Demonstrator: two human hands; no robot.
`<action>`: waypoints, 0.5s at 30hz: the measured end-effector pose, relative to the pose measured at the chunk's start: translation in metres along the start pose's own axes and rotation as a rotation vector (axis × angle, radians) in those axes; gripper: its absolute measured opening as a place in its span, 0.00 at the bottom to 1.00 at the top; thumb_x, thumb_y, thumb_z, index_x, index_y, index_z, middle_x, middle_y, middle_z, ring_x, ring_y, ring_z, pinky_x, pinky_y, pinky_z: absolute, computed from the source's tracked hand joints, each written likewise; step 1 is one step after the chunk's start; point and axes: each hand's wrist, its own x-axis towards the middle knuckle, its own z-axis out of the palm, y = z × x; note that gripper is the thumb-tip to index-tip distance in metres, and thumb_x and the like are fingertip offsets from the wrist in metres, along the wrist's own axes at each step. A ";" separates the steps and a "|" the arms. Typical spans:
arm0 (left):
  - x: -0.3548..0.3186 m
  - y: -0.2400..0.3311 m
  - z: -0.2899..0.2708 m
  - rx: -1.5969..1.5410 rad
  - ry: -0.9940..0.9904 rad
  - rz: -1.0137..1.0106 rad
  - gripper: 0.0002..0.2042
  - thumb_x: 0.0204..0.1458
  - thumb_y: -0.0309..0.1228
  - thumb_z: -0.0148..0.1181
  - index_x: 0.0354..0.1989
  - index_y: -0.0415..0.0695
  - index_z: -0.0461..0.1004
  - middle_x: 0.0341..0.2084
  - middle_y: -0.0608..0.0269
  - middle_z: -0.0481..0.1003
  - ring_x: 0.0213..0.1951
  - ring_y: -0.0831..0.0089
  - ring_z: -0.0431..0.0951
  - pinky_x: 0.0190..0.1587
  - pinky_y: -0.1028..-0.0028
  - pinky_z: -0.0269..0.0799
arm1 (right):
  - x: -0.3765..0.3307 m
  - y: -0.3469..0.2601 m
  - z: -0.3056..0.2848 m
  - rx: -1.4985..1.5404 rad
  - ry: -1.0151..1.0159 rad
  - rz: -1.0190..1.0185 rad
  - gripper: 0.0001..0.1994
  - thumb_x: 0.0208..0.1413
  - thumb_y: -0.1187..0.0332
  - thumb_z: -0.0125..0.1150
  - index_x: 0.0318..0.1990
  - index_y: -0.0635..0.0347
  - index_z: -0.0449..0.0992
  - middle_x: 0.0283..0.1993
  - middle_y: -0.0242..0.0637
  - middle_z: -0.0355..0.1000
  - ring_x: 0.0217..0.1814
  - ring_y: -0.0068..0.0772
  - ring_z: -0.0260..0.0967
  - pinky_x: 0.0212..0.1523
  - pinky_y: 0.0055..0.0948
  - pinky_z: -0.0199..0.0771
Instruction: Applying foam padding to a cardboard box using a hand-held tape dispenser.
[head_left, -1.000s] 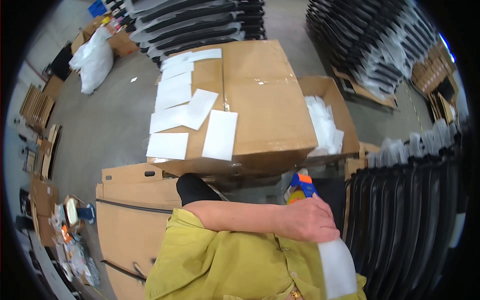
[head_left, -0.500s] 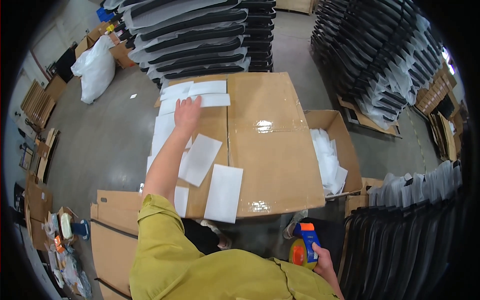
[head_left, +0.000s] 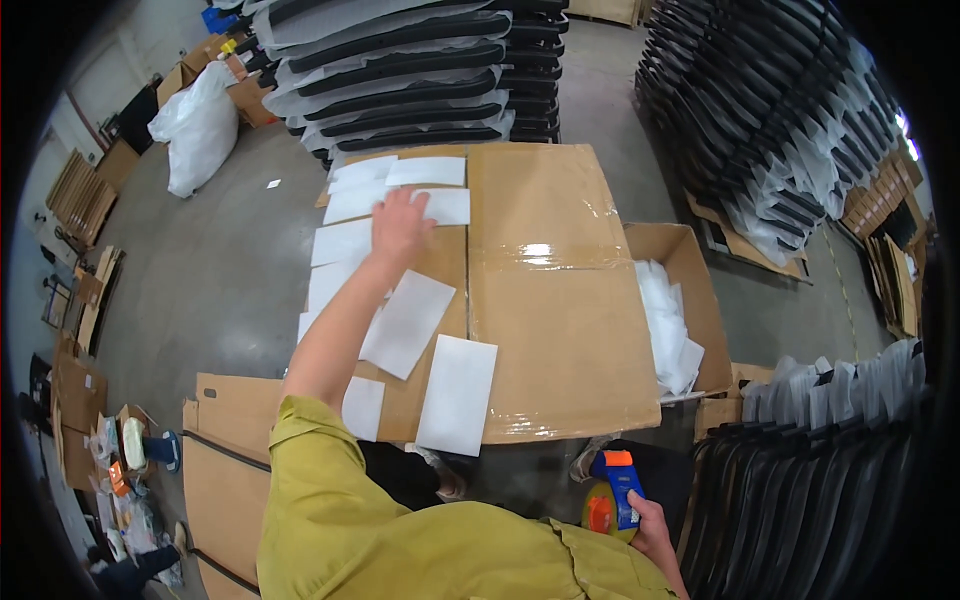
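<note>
On the left side of the big cardboard box (head_left: 565,345), toward its far edge, the person's left hand (head_left: 402,232) rests with fingers loosely spread over a white sheet (head_left: 452,207) — I can't tell whether they have hold of it. The right hand (head_left: 652,527), down by the box's near right corner, is closed around a blue tape dispenser (head_left: 624,503) — while an open carton (head_left: 708,300) of white sheets stands at the box's right.
</note>
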 end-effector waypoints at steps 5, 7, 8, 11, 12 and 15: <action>-0.073 0.051 -0.078 -0.026 -0.445 -0.055 0.28 0.35 0.50 0.62 0.39 0.43 0.65 0.26 0.55 0.73 0.32 0.59 0.74 0.31 0.65 0.70 | -0.012 0.003 0.001 -0.060 -0.015 -0.069 0.15 0.49 0.65 0.56 0.39 0.70 0.70 0.34 0.41 0.72 0.32 0.31 0.71 0.37 0.29 0.72; -0.094 0.050 -0.085 0.012 -0.534 -0.042 0.35 0.31 0.53 0.63 0.44 0.41 0.63 0.24 0.54 0.73 0.29 0.58 0.74 0.29 0.63 0.70 | -0.017 0.004 0.003 -0.069 -0.042 -0.077 0.15 0.49 0.65 0.56 0.39 0.70 0.70 0.34 0.40 0.72 0.33 0.30 0.71 0.38 0.28 0.71; -0.101 0.046 -0.077 0.015 -0.508 -0.056 0.37 0.30 0.54 0.64 0.46 0.41 0.62 0.24 0.53 0.73 0.30 0.58 0.74 0.30 0.64 0.70 | -0.018 0.006 0.003 -0.083 -0.055 -0.083 0.15 0.49 0.65 0.56 0.38 0.70 0.70 0.34 0.40 0.72 0.32 0.30 0.71 0.37 0.28 0.71; -0.113 0.033 -0.057 0.008 -0.375 -0.070 0.39 0.26 0.54 0.66 0.45 0.41 0.61 0.24 0.54 0.73 0.32 0.59 0.74 0.30 0.66 0.70 | -0.023 0.010 0.004 -0.120 -0.082 -0.110 0.14 0.50 0.65 0.56 0.38 0.69 0.70 0.34 0.39 0.72 0.32 0.29 0.71 0.37 0.27 0.71; -0.113 0.034 -0.057 -0.006 -0.274 -0.058 0.38 0.24 0.53 0.68 0.42 0.42 0.62 0.25 0.55 0.73 0.33 0.60 0.74 0.31 0.67 0.70 | -0.025 0.012 0.002 -0.134 -0.083 -0.130 0.14 0.50 0.65 0.56 0.38 0.69 0.70 0.33 0.39 0.72 0.31 0.29 0.71 0.36 0.26 0.71; -0.119 0.042 -0.066 0.136 -0.106 -0.101 0.40 0.25 0.51 0.69 0.47 0.43 0.60 0.30 0.53 0.72 0.37 0.57 0.72 0.35 0.65 0.69 | -0.030 0.020 -0.006 -0.088 -0.094 -0.161 0.14 0.50 0.65 0.55 0.38 0.68 0.70 0.33 0.38 0.72 0.31 0.27 0.71 0.36 0.26 0.71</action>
